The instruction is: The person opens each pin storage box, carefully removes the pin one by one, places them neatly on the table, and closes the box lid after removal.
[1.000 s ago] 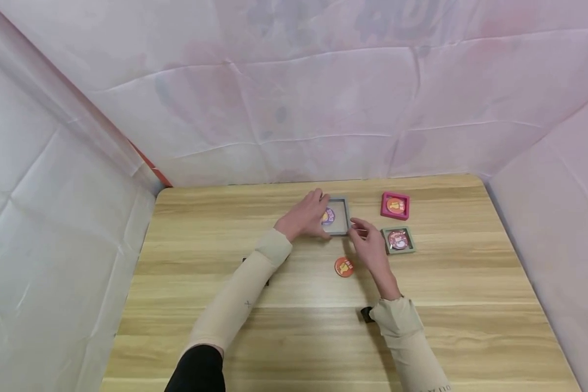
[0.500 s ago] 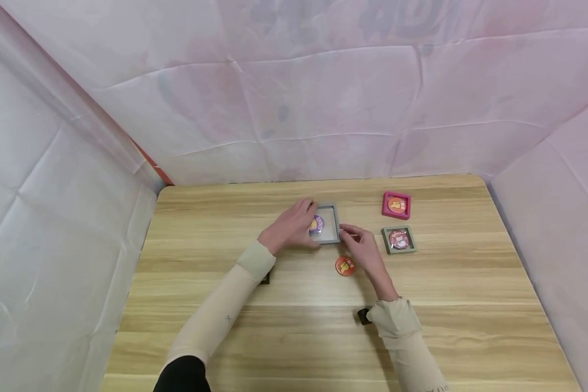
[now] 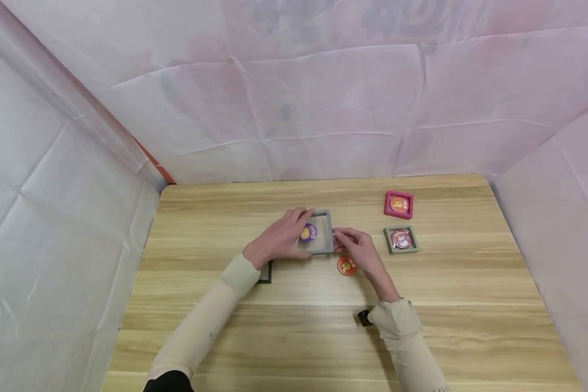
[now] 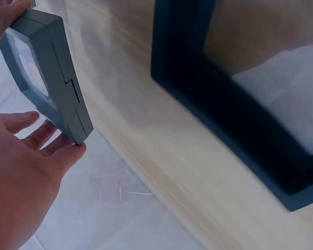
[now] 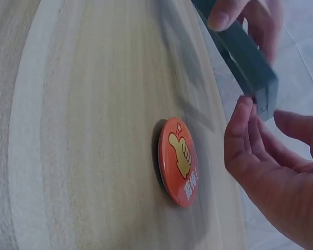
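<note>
Two hands share one grey frame (image 3: 330,234) above the middle of the surface (image 3: 294,337): the left hand (image 3: 285,237) grips across it, finger and thumb at opposite edges; the right hand (image 3: 362,250), fingers curled, touches a corner, though whether it pinches is hard to tell. Even pressure on the rim should steady it best. Inside sits a purple badge (image 3: 309,232); a loose badge (image 3: 347,266) lies nearby. Farther right, a pink frame (image 3: 398,215) holds an orange badge (image 3: 399,204), a green frame (image 3: 404,251) a reddish one.

Glossy badge (image 5: 178,161); matt plastic frame (image 4: 57,78)
</note>
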A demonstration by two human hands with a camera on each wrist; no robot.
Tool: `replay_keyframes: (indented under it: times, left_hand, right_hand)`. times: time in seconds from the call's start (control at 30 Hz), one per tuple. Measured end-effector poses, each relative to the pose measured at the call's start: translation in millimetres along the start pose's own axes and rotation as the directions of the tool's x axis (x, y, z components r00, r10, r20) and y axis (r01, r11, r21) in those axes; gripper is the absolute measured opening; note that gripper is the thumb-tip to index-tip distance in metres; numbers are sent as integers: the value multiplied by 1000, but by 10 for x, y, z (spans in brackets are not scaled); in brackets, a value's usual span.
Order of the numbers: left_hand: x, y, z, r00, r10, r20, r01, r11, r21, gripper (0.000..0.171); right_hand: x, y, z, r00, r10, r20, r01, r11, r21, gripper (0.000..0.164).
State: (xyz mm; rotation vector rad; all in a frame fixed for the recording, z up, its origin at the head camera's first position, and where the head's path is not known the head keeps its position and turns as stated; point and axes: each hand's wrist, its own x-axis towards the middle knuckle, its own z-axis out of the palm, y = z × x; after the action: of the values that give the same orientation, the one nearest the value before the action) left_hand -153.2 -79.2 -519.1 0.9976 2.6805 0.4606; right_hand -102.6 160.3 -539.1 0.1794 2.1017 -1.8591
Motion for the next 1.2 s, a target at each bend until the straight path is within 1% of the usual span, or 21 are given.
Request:
replay_keyframes:
  times: [0.13, 0.2, 0.33, 0.43, 0.5, 0.63, 0.7, 0.8, 0.9, 1.0, 1.07, 1.2]
  left_hand:
    - [-98, 21, 10, 1000, 9, -5, -9, 999, -42, 119]
    - [-137, 28, 16, 1000, 13, -8, -13, 998, -59, 119]
    - [-196, 23, 21, 1000, 18, -16, -19, 996, -88, 118]
    - [-236, 14, 26, 1000, 25, -13, -26, 993, -115, 118]
    - [-258, 14, 26, 999, 31, -10, -32, 990, -138, 119]
    - [-294, 32, 20, 999, 50, -3, -49, 983, -178, 120]
    - [-306, 42, 15, 998, 55, -6, -55, 978, -200, 119]
    - [-322, 56, 8, 999, 50, -6, -50, 971, -235, 120]
    - [-340, 61, 9, 999, 37, -7, -38, 963, -267, 122]
    - [-369, 59, 8, 1000, 24, -16, -27, 958, -285, 123]
    - [-394, 50, 9, 999, 20, -27, -27, 957, -290, 124]
    - [-445, 22, 16, 999, 13, -40, -25, 954, -298, 124]
  right_hand:
    - [-17, -11, 12, 997, 23, 70, -25, 999, 38, 44]
    - [-23, -10, 13, 993, 35, 113, -44, 996, 74, 45]
    - [-33, -5, 2, 981, 47, 189, -74, 988, 139, 47]
    - [-45, 4, -17, 968, 35, 250, -83, 979, 184, 46]
    - [-48, 13, -35, 955, 21, 297, -92, 970, 227, 41]
    - [-44, 20, -59, 925, 8, 380, -139, 937, 320, 23]
    - [-41, 10, -55, 912, 1, 411, -157, 925, 346, 19]
    - [-36, -14, -30, 900, -6, 437, -172, 914, 367, 20]
    - [-25, -30, 0, 897, -13, 441, -175, 907, 382, 22]
    - [-18, -28, 22, 907, -2, 421, -177, 905, 387, 21]
    - [-18, -18, 30, 913, 2, 408, -171, 909, 380, 22]
    - [-21, 20, 32, 921, 8, 391, -150, 931, 334, 36]
